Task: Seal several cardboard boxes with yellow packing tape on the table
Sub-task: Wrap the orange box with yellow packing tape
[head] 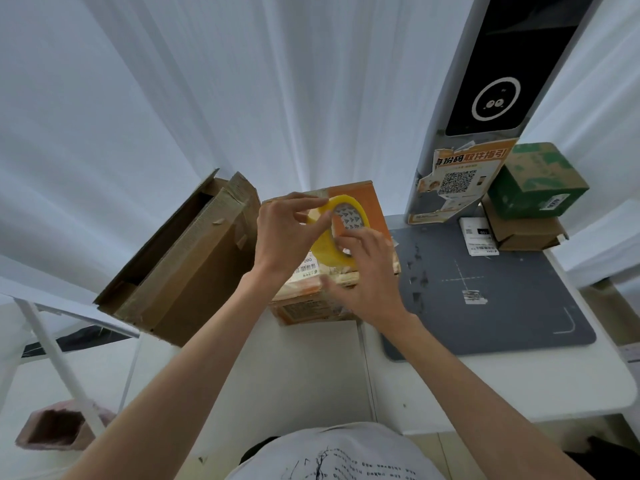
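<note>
Over the orange box (360, 202) in the middle of the table (485, 382), both hands hold up the yellow tape roll (337, 233): the left hand (282, 233) pinches its far edge and the right hand (363, 271) curls round its near side. I think the job is only starting, since no yellow tape shows on this box, the big brown box (187, 265) on the left gapes open, and the small boxes (533, 199) far right wait.

Grey mat (491, 306) on white table (485, 386) at 3 o'clock; kiosk post (491, 81) with QR poster (457, 181) at 1 o'clock; white curtain (242, 81) at 12; pink block (59, 427) at 8 o'clock.
</note>
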{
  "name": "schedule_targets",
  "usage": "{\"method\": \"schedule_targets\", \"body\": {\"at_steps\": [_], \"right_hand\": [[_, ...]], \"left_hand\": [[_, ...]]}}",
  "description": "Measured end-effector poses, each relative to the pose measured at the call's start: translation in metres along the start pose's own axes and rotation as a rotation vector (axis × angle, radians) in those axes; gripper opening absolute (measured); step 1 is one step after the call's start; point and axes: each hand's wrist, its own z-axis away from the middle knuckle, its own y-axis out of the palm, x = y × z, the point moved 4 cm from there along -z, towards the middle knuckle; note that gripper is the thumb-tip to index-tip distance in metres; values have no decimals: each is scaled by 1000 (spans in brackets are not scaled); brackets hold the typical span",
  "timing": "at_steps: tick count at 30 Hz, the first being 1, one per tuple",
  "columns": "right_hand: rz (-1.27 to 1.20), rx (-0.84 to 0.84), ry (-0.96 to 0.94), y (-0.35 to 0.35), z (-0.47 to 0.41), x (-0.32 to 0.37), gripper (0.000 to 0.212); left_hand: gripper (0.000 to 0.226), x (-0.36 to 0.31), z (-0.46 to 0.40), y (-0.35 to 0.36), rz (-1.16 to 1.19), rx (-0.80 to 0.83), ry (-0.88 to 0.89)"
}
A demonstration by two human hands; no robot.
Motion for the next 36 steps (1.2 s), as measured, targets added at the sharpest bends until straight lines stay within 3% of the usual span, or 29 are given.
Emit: {"method": "schedule_targets", "body": {"at_steps": [3, 6, 8, 11, 27, 31, 36], "right_hand": [[22, 100, 70, 14, -8, 4, 36], [-238, 142, 287, 14, -10, 7, 36], [-309, 130, 289, 10, -11, 14, 28], [-367, 123, 271, 6, -13, 26, 21], [-440, 81, 332, -3, -15, 34, 16], [-419, 126, 282, -5, -9, 33, 19], [-335, 228, 181, 0, 1, 35, 35]], "left_hand": [[24, -10, -7, -7, -15, 49, 29], [46, -12, -8, -7, -126, 422, 150], [65, -9, -4, -9, -237, 543, 231], [71, -10, 1, -16, -229, 458, 266], [36, -25, 38, -21, -271, 63, 486], [32, -24, 27, -21, -147, 182, 356], [42, -24, -1, -17, -275, 316, 234]]}}
